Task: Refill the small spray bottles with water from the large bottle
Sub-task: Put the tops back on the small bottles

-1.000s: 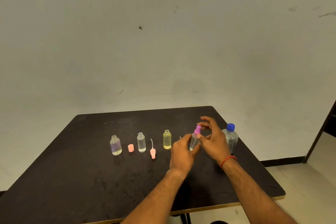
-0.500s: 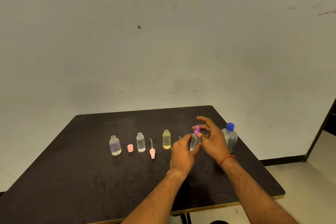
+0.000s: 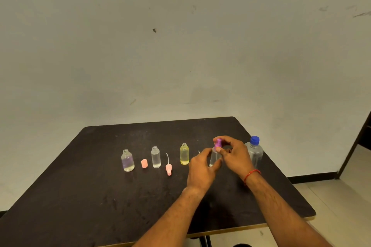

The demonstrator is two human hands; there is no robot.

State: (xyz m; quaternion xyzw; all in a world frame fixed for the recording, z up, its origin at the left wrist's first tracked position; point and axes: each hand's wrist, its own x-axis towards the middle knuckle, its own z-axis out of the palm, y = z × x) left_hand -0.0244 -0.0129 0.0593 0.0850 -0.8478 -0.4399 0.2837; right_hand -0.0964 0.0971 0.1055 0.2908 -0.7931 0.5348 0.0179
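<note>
Clear spray bottle in left hand, right hand pinching purple cap

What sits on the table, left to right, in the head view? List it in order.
Purple-tinted bottle → pink cap → clear bottle → pink sprayer → yellow bottle → purple-topped bottle → large bottle.

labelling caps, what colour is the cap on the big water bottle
Blue, on the large bottle; clearest in the head view.
</note>
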